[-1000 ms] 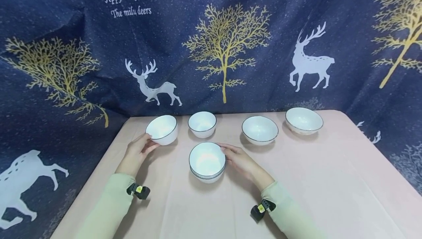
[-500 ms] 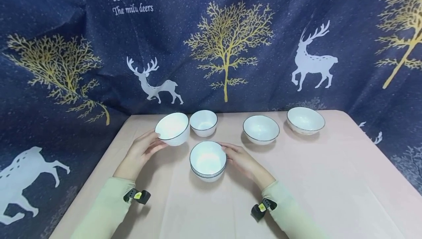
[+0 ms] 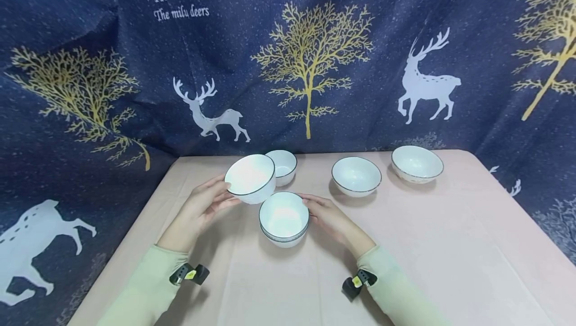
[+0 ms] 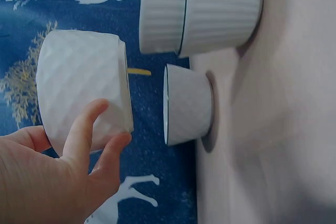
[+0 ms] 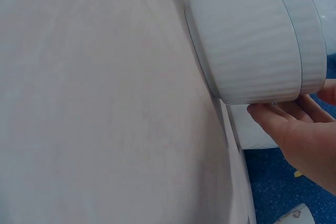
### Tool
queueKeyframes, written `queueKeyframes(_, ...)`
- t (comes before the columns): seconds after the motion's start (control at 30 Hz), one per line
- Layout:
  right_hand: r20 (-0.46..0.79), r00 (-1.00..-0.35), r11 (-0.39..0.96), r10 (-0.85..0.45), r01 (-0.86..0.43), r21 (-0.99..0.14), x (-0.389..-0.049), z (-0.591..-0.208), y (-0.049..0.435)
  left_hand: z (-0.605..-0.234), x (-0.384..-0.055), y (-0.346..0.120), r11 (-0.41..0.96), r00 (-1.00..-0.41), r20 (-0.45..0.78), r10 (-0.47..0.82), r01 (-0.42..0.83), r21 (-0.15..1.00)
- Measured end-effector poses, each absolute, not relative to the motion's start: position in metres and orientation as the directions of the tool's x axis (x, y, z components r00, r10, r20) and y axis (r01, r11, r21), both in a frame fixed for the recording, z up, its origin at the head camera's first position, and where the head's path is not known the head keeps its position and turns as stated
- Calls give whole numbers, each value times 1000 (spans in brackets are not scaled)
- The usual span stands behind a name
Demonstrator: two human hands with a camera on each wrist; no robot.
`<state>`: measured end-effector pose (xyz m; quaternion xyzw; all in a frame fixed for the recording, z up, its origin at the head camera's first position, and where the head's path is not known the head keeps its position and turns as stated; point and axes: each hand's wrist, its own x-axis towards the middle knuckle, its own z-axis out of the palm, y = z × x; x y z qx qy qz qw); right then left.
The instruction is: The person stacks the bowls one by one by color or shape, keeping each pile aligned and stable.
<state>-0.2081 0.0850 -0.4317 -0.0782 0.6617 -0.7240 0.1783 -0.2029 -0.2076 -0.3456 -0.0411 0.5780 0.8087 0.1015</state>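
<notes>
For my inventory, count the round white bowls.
6: dark-rimmed round white bowl in the left hand; rear bowl behind it; stacked pair at the right hand; middle-right bowl; far-right bowl. More may be nested unseen.

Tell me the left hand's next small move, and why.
The left hand should probably carry its raised bowl a little right, over the stack of two bowls. That bowl is clear of the table but mostly left of the stack, which stands mouth up with the right hand at its side.
</notes>
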Motion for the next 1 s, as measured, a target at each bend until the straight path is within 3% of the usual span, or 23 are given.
queueKeyframes(0.4, -142, -920, -68, -365, 179, -982, -207, -428, 84, -342, -195, -190, -252, -972, -146, 182, -190, 949)
queueKeyframes(1.0, -165, -923, -59, -347, 197, -979, -208, -427, 84, -348, -184, -175, -204, -957, -207, 205, -249, 947)
